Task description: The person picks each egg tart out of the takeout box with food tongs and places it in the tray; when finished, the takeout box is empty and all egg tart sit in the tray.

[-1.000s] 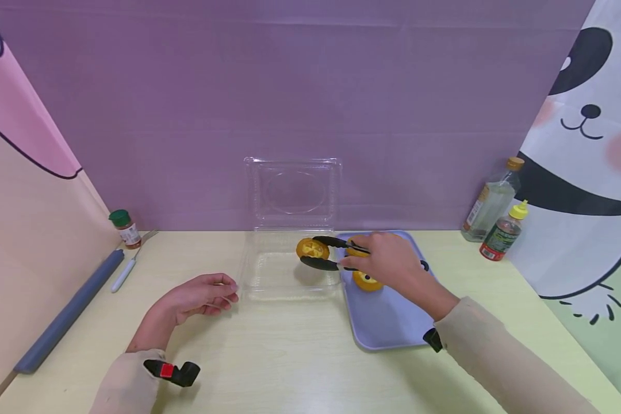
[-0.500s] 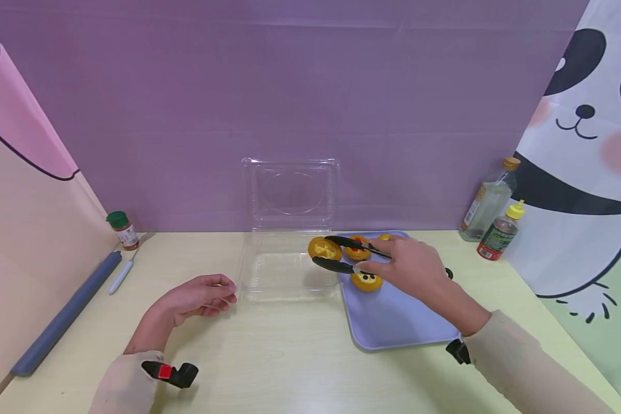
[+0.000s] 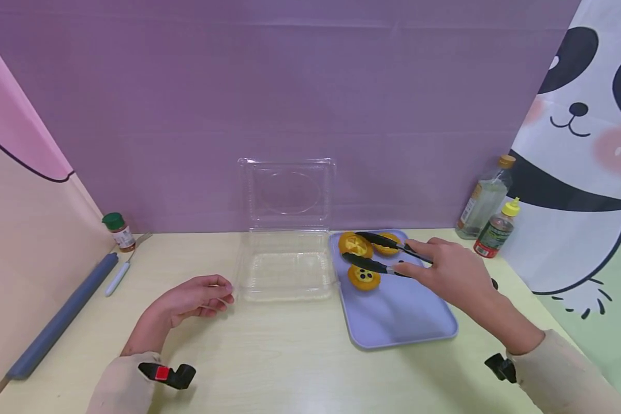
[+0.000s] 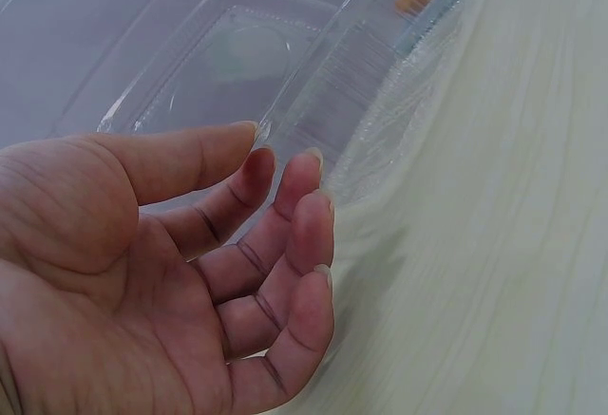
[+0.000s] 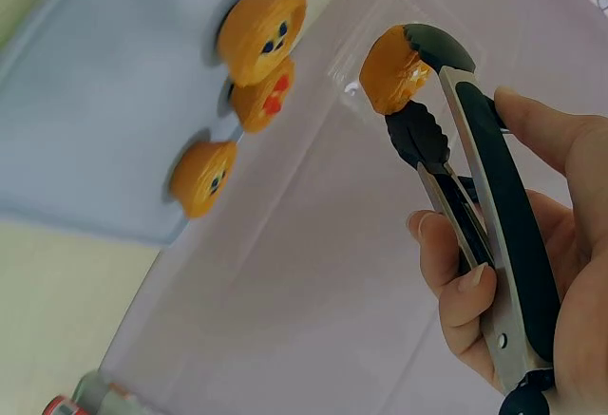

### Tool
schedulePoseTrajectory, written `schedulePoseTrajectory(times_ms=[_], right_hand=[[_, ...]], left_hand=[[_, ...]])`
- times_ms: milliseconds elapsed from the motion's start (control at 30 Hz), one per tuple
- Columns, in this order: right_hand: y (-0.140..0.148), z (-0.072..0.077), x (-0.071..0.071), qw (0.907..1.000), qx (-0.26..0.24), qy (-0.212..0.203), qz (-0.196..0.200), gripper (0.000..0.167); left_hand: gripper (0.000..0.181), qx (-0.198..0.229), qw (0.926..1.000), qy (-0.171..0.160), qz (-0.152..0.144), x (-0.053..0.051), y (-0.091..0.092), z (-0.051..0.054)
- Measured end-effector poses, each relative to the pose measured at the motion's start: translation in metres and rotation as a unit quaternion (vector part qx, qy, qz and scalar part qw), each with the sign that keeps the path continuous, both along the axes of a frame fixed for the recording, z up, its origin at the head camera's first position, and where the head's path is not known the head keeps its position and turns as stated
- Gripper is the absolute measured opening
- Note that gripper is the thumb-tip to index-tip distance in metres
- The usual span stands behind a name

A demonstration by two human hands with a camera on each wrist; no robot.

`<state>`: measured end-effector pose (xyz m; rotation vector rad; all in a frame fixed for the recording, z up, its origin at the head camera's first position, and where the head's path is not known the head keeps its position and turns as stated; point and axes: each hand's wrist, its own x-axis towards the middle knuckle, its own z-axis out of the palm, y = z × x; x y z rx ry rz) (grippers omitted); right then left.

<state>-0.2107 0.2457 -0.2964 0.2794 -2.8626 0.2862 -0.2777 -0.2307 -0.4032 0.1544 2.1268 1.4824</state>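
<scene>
My right hand (image 3: 452, 270) holds a pair of black-tipped tongs (image 3: 375, 264). Between the tong tips is a yellow-topped egg tart (image 5: 388, 71), raised above the lilac tray (image 3: 403, 322). On that tray sit a tart with dark berries (image 3: 364, 278), a second dark-dotted tart (image 5: 202, 178) and a red-topped tart (image 5: 264, 100); the held tart hides the red one in the head view. My left hand (image 3: 196, 299) pinches the near left edge of a clear plastic container (image 3: 290, 296) between thumb and forefinger. The container's lid (image 3: 288, 192) stands raised at the back.
A green-capped spice jar (image 3: 119, 232), a fork with a pale handle (image 3: 118, 279) and a blue roll (image 3: 64, 313) lie along the left side. At the back right stand a tall clear bottle (image 3: 485, 198) and a yellow-capped squeeze bottle (image 3: 498, 229). A purple cloth hangs behind.
The right hand and tongs have moved right, carrying the egg tart from over the clear container to over the lilac tray. My left hand stays at the container's edge.
</scene>
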Motion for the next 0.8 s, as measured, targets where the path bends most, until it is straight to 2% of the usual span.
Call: schedulePoseTrajectory(times_ms=[367, 800], right_hand=[[0.035, -0.010, 0.013, 0.9993, 0.009, -0.001, -0.036, 0.069], [0.050, -0.020, 0.017, 0.9988, 0.000, 0.007, -0.049, 0.065]], left_hand=[[0.037, 0.000, 1.0000, -0.002, 0.000, 0.000, 0.000, 0.002], [0.037, -0.002, 1.0000, 0.000, -0.001, 0.001, 0.001, 0.002]])
